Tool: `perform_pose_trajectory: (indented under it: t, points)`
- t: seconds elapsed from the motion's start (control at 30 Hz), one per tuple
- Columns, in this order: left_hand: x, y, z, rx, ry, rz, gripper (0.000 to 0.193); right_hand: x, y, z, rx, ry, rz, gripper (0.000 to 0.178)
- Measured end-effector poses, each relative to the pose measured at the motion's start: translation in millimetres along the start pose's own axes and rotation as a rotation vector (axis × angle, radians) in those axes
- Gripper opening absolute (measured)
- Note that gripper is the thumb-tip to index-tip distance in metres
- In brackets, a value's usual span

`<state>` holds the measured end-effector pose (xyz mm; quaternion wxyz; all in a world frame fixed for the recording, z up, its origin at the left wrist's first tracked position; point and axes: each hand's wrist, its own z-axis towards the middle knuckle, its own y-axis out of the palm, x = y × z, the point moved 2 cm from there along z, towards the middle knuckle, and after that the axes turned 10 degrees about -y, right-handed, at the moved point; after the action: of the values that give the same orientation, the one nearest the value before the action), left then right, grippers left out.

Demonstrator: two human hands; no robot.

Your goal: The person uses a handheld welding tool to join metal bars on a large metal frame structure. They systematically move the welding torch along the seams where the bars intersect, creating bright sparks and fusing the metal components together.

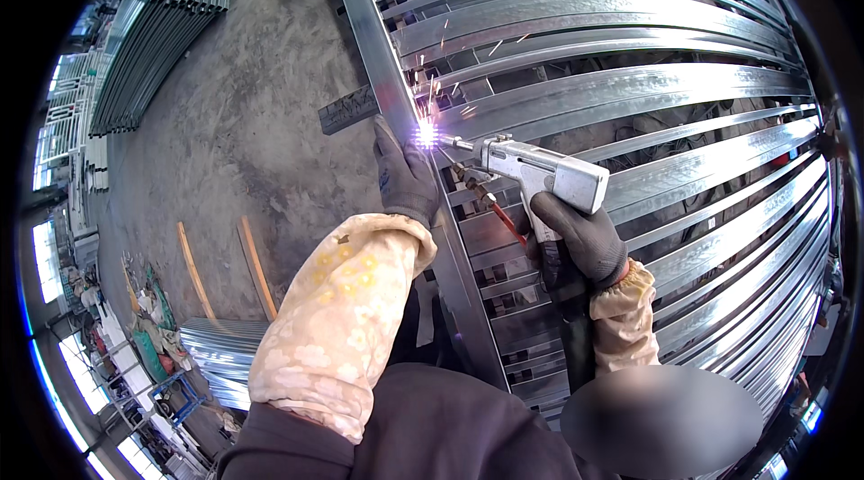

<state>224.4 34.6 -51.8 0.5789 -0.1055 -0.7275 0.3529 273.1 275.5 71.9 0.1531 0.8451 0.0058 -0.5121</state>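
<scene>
My right hand [585,239], in a dark glove, is wrapped round the grip of a silver welding gun [556,176]. From the gun's nozzle a bright white-violet spot [426,134] flares, and orange sparks fly up from it. That glare hides the joint between a long metal edge tube [372,39] and a crossbar. Just beside the glare, my gloved left hand [407,181] grips the edge tube, its fingertips close to the light. A pale flowered sleeve covers the left forearm. Beneath the gun's nozzle runs a red hose [506,219] with a brass-coloured fitting.
Many parallel galvanised bars [630,93] extend rightward from the edge tube. A short dark metal piece [349,110] juts out left of it. Stacked tubes [148,57] lie at upper left, with two wooden strips [256,269] on the concrete floor and more metal stock [216,349] lower left.
</scene>
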Motion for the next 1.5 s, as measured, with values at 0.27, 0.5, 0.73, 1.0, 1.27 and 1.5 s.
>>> perform_pose_trajectory:
  t: [0.27, 0.5, 0.73, 1.0, 1.27, 1.5]
  points:
    - [-4.9, 2.9, 2.8, 0.034, 0.070, 0.019, 0.064, 1.3, -0.7, -3.1, 0.000, -0.004, 0.004, 0.026]
    - [-10.8, 5.2, 5.2, 0.050, 0.085, 0.031, 0.064, 2.5, -3.2, -4.5, -0.004, 0.032, -0.003, 0.033]
    - [-6.4, 3.5, 4.2, 0.035, 0.046, 0.040, 0.064, -1.6, 2.5, -8.9, 0.032, -0.004, 0.018, 0.023]
    - [-13.9, 4.9, 8.1, 0.046, 0.075, 0.040, 0.065, 6.7, -4.1, -9.3, -0.001, 0.004, -0.014, 0.033]
    - [-10.6, 4.6, 4.9, 0.040, 0.049, 0.030, 0.065, 5.1, 0.1, -12.5, 0.031, 0.006, -0.002, 0.022]
    - [-8.3, 3.6, 5.2, 0.038, 0.044, 0.025, 0.064, 3.8, 0.9, -15.8, 0.024, 0.020, -0.008, 0.026]
